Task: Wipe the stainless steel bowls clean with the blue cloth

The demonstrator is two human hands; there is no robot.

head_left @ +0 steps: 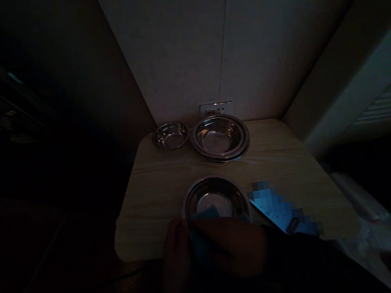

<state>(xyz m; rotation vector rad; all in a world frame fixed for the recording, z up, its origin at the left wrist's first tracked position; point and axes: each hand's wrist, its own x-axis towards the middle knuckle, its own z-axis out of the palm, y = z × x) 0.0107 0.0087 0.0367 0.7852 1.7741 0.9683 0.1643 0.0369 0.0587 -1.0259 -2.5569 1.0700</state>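
In the dim light, a round metal bowl point(225, 197) sits at the near edge of the small table. My left hand point(177, 259) is closed on the left side of its rim, the fingertips partly lost in shadow. A blue-green cloth point(200, 243) is gripped in my right hand point(237, 247), which reaches across the near part of the bowl. Part of the cloth lies over the rim and inside the bowl. My right hand and the cloth hide the bowl's near side.
At the back of the wood-patterned table point(150, 189) stand a stack of metal bowls point(219, 137) and a smaller metal bowl point(170, 136). A lit phone point(279, 210) lies right of the near bowl. A wall socket point(216, 109) is behind the stack.
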